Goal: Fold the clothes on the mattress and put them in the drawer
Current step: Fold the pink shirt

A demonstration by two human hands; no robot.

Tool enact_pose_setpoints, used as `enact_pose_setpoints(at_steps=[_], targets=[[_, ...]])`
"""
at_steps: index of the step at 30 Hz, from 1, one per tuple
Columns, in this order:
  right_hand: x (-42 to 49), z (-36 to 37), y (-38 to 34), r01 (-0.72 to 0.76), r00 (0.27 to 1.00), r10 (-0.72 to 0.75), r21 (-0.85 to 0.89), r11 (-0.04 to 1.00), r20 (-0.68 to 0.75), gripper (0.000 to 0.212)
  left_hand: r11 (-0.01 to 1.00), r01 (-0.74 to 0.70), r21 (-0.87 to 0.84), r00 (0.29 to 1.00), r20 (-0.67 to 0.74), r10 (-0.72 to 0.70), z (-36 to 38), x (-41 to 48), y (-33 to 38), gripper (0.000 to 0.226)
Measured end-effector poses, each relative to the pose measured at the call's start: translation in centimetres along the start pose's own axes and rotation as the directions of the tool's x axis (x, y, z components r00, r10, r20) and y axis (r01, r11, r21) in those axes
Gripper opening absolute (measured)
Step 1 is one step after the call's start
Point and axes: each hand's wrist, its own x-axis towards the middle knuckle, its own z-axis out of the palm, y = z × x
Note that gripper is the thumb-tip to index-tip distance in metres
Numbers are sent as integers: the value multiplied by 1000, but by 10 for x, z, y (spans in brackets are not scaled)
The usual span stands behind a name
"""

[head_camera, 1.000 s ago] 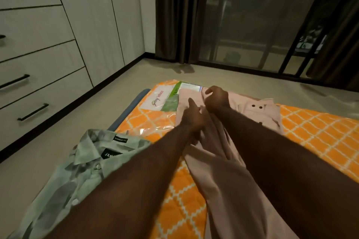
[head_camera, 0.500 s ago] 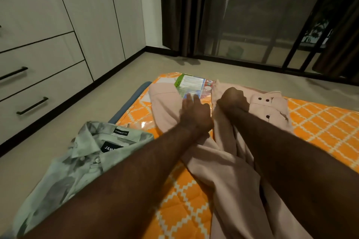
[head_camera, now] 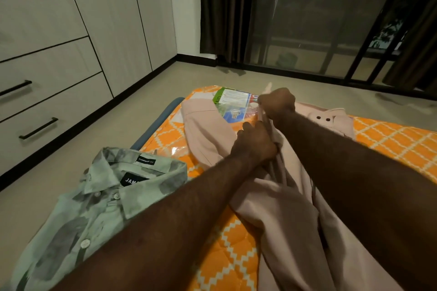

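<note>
A pale pink shirt (head_camera: 281, 198) lies rumpled across the orange patterned mattress (head_camera: 387, 142), one sleeve spread to the left and its buttoned cuff at the far right. My right hand (head_camera: 277, 103) grips a bunched fold of the pink shirt and holds it up at the far side. My left hand (head_camera: 256, 143) grips the same gathered cloth just nearer to me. A green patterned shirt (head_camera: 99, 198), folded with its collar up, lies at the mattress's left edge. White drawers with black handles (head_camera: 39, 127) stand along the left wall.
A printed plastic bag (head_camera: 234, 104) lies on the mattress's far end, partly under the pink sleeve. Beige floor separates the mattress from the drawers. Dark curtains (head_camera: 222, 9) and a glass sliding door fill the back of the room.
My right hand rose with a bunch of pink cloth. My left hand went from lying flat on the shirt to gripping the gathered cloth. The pink sleeve now lies spread out to the left.
</note>
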Motion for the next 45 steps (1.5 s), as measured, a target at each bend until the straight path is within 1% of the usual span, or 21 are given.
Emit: enact_pose_setpoints(at_steps=[3,6,8,10,12,14,15,16,19,22,24,26,29,31,33,37,39,41,42,43,45], targets=[[0,-20,-8,-92,991,58,299,950,122,23,990,-17,-138,1000,-10,16,-4,-3,14,72],[-3,-40,-1,-148,980,64,469,871,190,23,995,-67,-72,998,9,67,-1,-10,35,95],[-6,-61,7,-149,980,51,535,832,194,21,985,-36,-171,996,71,48,3,-11,47,106],[-1,-78,22,-131,986,50,554,822,158,22,961,-74,-266,993,69,96,6,-17,55,107],[3,-93,44,-139,990,107,493,859,93,15,940,-116,-321,988,57,142,7,-26,58,102],[4,-106,69,-186,982,188,229,956,10,8,974,-106,-201,988,87,125,7,-35,54,91],[0,-114,78,-231,973,230,76,970,25,8,993,-99,-69,987,123,107,7,-42,53,83],[-4,-119,86,-269,962,266,49,962,69,9,992,-108,72,983,157,95,6,-48,50,77],[-20,-128,93,-320,937,300,96,942,182,17,918,-171,357,967,241,86,-1,-62,45,78],[-42,-132,91,-344,928,311,153,926,208,21,853,-224,472,944,321,71,-13,-75,52,82],[-63,-134,87,-367,909,304,205,907,284,23,833,-236,501,930,365,44,-20,-82,58,83],[-84,-135,87,-368,885,274,204,907,376,28,847,-250,469,905,424,32,-24,-87,61,78],[-111,-131,91,-371,855,251,198,907,454,21,855,-345,386,812,580,66,-33,-93,68,65],[-129,-125,93,-392,836,269,176,903,478,25,871,-376,315,767,634,102,-39,-98,71,58],[-149,-123,91,-439,801,300,166,883,519,36,892,-366,266,764,633,125,-46,-104,70,57],[-173,-125,90,-573,688,354,175,801,633,59,917,-333,219,818,550,166,-55,-110,70,45],[-180,-127,93,-625,659,390,179,760,643,63,940,-325,104,821,525,226,-59,-114,71,40],[-185,-130,96,-639,671,388,228,734,631,42,950,-307,-60,820,490,296,-62,-117,72,38],[-188,-132,97,-631,697,370,280,724,614,31,945,-300,-129,820,472,324,-63,-119,72,35],[-190,-134,98,-613,724,345,329,718,597,27,936,-301,-184,813,464,352,-64,-121,72,31],[-192,-138,97,-590,736,337,312,745,588,34,911,-317,-262,784,469,408,-64,-124,69,23]])
